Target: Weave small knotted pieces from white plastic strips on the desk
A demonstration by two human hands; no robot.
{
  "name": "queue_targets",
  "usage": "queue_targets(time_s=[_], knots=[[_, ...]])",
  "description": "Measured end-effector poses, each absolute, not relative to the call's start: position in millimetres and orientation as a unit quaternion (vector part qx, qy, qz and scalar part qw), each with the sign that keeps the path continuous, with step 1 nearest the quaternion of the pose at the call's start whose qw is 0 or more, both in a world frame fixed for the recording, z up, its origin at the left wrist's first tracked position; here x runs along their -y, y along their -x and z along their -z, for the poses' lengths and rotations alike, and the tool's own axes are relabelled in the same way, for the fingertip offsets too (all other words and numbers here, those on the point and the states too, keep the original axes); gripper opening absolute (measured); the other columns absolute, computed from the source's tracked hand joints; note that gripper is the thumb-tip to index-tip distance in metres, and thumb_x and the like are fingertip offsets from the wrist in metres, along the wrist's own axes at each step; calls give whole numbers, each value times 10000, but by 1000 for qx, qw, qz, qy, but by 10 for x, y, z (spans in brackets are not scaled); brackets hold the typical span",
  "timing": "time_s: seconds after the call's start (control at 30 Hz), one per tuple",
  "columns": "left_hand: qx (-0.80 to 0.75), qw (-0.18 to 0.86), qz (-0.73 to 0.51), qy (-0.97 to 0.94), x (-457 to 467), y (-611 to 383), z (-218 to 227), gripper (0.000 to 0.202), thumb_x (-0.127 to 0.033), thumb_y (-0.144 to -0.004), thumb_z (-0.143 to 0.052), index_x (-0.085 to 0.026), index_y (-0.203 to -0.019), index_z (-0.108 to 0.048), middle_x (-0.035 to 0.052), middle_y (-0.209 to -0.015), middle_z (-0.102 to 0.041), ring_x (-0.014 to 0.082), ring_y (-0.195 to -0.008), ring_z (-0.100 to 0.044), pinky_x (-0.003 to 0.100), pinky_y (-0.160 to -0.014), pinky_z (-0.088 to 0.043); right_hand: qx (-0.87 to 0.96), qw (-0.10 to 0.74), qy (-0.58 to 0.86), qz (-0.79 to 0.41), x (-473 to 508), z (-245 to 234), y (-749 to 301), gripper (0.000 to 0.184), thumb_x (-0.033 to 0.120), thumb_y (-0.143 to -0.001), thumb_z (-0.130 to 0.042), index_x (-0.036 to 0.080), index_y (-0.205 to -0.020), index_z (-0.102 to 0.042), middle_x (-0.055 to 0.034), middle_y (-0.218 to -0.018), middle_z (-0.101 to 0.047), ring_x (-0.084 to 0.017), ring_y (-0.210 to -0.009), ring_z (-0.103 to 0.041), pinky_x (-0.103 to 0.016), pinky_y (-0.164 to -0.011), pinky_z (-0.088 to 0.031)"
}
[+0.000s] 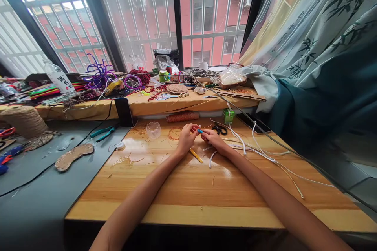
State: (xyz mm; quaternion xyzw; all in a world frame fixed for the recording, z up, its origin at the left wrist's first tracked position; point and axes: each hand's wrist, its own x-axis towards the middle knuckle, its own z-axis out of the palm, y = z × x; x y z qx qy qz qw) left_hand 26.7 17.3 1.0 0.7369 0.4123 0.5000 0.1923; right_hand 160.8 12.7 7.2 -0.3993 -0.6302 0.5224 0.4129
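Note:
Both my hands meet over the middle of the wooden table (pixel 206 188). My left hand (pixel 186 138) pinches a small blue piece (pixel 200 130) with a white tip. My right hand (pixel 213 137) is closed on the same piece from the other side. A yellow stick (pixel 196 155) lies on the table just below my left hand. White strips (pixel 259 153) trail from under my right hand toward the right edge. Black scissors (pixel 219 129) lie just behind my right hand.
A clear plastic cup (pixel 153 130), a roll of orange cord (pixel 182 117), a propped phone (pixel 124 112) and a green box (pixel 228 115) stand behind. Teal pliers (pixel 103 132), a twine spool (pixel 23 120) and a cardboard sole (pixel 73 156) lie left. Cluttered sill, curtain right.

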Motion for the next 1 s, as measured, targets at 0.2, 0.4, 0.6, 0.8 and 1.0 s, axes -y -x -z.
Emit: queue_targets(time_s=[0.2,0.4,0.6,0.8,1.0], knots=[[-407,190,-493,-745,-175,-263,-14,125,-110,-742,-456,-176,-799,-544,1,-764,-506,87,-700,-494,210,-666,-396,622,416,403,-527,-125,-94,-1627,267,411,-634,-507,153,-639,-439,77,-494,-289,-37,-424,-196,-220,-425,-116],[-405,147,-479,-765,-181,-269,11,128,-108,-739,-451,-181,-807,-532,3,-783,-494,93,-702,-486,223,-673,-398,619,410,401,-536,-143,-89,-1631,276,417,-614,-523,158,-597,-428,79,-473,-286,-35,-410,-184,-224,-415,-110],[-413,147,-489,-754,-140,-284,-11,141,-114,-748,-443,-178,-853,-512,18,-831,-487,98,-723,-499,221,-656,-410,615,410,402,-540,-141,-100,-1621,301,443,-611,-529,169,-592,-406,80,-478,-280,-35,-405,-188,-217,-407,-117],[-402,148,-491,-759,-150,-286,7,166,-112,-766,-411,-180,-868,-521,13,-810,-491,89,-706,-504,214,-662,-410,617,404,404,-540,-137,-106,-1628,268,407,-614,-527,162,-599,-419,80,-484,-289,-31,-398,-198,-212,-405,-120],[-399,136,-470,-776,-145,-295,15,161,-121,-767,-411,-183,-852,-533,13,-815,-508,94,-716,-496,220,-667,-404,622,409,405,-530,-161,-61,-1630,274,413,-619,-519,166,-589,-405,82,-479,-291,-29,-392,-194,-211,-401,-129]])
